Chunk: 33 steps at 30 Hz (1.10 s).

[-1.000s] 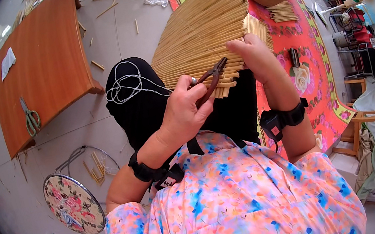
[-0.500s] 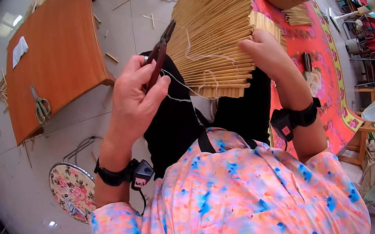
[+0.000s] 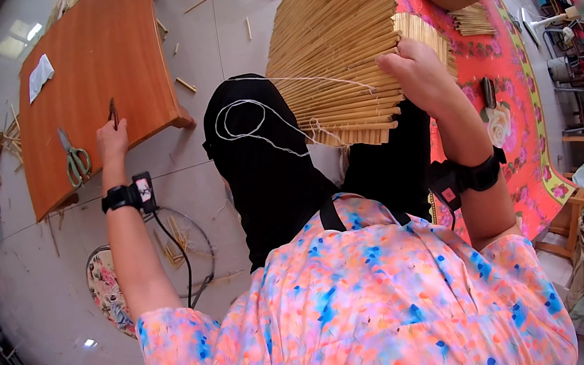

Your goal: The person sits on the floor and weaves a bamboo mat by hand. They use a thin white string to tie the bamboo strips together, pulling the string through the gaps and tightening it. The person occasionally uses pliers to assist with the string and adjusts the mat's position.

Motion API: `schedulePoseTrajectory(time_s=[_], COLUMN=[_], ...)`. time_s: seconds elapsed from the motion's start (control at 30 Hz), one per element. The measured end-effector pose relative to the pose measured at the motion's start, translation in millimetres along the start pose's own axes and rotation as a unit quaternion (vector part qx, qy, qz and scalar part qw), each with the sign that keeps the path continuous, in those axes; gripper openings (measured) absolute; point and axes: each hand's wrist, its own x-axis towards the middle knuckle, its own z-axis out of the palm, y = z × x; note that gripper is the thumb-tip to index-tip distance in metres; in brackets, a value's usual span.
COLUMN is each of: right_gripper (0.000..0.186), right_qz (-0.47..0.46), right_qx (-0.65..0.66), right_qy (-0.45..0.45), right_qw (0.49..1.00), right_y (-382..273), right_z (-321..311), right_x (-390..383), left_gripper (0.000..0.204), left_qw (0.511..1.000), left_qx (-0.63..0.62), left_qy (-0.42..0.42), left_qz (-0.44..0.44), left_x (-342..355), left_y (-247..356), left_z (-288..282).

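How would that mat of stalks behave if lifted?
The stalk mat is probably stiff along its straight stalks but likely bends between them, being many thin pieces. It may be light; only the right hand holds its edge.

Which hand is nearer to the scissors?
Left. The left hand, with the pliers, is just right of the scissors; the right hand is much farther right, at the stick mat.

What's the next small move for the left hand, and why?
Probably set the pliers down on the brown table: the left hand holds them over its top, near the scissors, while the right hand grips the stick mat.
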Motion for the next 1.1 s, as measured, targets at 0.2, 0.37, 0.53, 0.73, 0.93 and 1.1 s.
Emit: schedulePoseTrajectory(time_s=[0.2,0.37,0.53,0.73,0.93,1.1], right_gripper=[0.036,0.035,0.032,0.045,0.053,0.048], right_qz=[-0.025,-0.008,-0.008,0.022,0.028,0.051], right_qx=[-0.007,-0.003,0.061,0.07,0.241,0.449], right_qy=[0.007,0.0,-0.003,-0.009,-0.073,-0.128], right_qw=[1.0,1.0,0.998,0.997,0.967,0.883], right_y=[10,8,24,-14,-3,11], right_z=[5,7,14,5,8,12], right_x=[5,7,15,9,11,-4], left_gripper=[0.036,0.039,0.029,0.019,0.008,0.008], left_qw=[0.987,0.977,0.875,0.809,0.818,0.723], left_qx=[0.121,0.103,-0.306,-0.347,-0.338,-0.555], left_qy=[0.103,0.186,0.04,-0.03,-0.068,-0.316], left_qz=[-0.024,0.017,0.373,0.473,0.46,0.265], left_x=[8,-10,-98,-176,-171,-159], left_y=[-14,54,237,331,336,330], left_z=[40,12,-70,-44,-52,-71])
